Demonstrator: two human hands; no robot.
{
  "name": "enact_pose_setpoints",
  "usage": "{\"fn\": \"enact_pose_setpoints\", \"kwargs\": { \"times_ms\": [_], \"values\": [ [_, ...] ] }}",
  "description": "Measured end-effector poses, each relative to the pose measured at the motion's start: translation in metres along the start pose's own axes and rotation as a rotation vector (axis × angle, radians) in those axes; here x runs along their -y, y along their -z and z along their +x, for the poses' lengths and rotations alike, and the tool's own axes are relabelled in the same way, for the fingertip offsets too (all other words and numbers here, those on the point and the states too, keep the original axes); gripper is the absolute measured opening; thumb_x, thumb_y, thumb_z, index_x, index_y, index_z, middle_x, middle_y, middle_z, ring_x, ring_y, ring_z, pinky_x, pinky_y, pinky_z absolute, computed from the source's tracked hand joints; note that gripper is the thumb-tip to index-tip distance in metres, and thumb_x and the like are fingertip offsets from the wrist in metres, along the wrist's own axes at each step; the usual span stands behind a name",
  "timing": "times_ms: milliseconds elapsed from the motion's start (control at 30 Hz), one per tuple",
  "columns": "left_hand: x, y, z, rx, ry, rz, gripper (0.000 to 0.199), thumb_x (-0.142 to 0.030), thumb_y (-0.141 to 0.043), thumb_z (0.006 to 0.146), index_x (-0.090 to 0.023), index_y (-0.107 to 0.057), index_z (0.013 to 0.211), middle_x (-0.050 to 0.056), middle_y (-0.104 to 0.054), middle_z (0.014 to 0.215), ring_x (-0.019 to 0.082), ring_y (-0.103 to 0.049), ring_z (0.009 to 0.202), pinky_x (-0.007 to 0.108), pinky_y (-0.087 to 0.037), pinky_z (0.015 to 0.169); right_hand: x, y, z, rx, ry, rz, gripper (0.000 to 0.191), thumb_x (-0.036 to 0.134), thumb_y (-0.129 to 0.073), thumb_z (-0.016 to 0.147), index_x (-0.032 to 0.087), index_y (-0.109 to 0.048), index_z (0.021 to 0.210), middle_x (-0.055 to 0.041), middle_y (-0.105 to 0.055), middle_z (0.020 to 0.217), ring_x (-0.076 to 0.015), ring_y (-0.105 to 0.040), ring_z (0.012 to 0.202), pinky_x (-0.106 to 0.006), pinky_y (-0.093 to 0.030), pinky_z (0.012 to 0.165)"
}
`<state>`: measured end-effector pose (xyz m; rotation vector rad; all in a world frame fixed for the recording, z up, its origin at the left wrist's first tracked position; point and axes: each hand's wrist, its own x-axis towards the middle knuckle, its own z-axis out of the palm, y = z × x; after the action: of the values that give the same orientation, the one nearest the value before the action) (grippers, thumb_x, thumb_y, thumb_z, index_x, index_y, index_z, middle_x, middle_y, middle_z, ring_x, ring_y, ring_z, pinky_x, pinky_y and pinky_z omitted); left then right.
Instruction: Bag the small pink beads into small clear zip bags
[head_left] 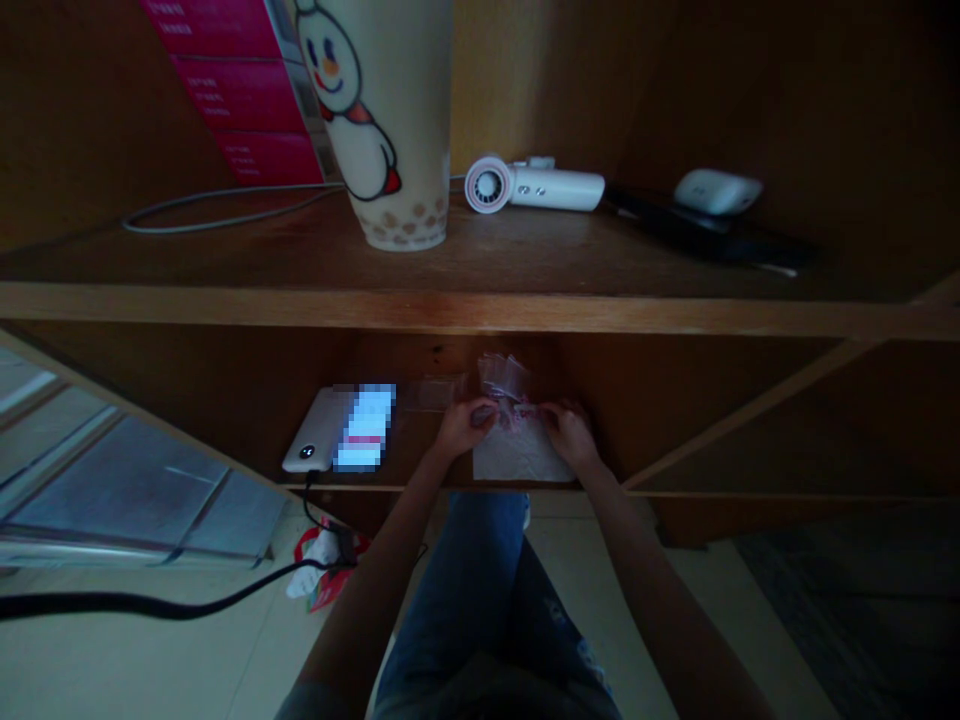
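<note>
On the lower shelf, a white sheet (517,455) lies near the front edge. Several small clear plastic bags (502,374) are bunched just behind it. My left hand (466,425) is at the sheet's left side, its fingers pinched at a small clear and pinkish piece (511,413). From the right, my right hand (570,430) pinches the other side of that piece. The piece's exact shape is too small and dim to make out. Another flat clear bag (435,393) lies left of my left hand.
A white power bank (315,435) and a lit phone (365,428) lie at the left. The upper shelf (480,310) overhangs, bearing a drink cup (397,120), a white handheld fan (555,188), a white case (718,191) and pink boxes (247,100). A black cable (150,603) runs lower left.
</note>
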<state>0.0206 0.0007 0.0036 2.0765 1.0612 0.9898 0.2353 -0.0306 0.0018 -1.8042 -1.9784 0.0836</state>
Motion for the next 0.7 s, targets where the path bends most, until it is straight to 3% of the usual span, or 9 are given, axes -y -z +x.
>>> {"fn": "enact_pose_setpoints", "kwargs": {
  "times_ms": [433,700],
  "values": [
    [0.000,0.000,0.001,-0.004,-0.007,-0.024,0.016,-0.019,-0.055,0.078,-0.020,-0.066,0.089,0.002,-0.069,0.090,0.014,-0.064,0.082,0.025,-0.048,0.078,-0.009,-0.004,0.003,0.017,-0.073,0.261,0.021,0.022,-0.042,0.083,0.018,-0.063,0.081,-0.0068,-0.068,0.081,-0.0176,-0.061,0.075,-0.030,-0.044,0.076],
    [0.001,-0.002,0.002,-0.010,0.001,-0.030,0.018,-0.017,-0.057,0.075,-0.019,-0.066,0.091,0.003,-0.069,0.092,0.015,-0.064,0.083,0.027,-0.049,0.079,0.011,0.004,0.000,0.011,-0.087,0.504,0.017,0.028,-0.046,0.080,0.019,-0.061,0.082,-0.0050,-0.066,0.083,-0.0167,-0.061,0.075,-0.029,-0.045,0.071]
  ]
}}
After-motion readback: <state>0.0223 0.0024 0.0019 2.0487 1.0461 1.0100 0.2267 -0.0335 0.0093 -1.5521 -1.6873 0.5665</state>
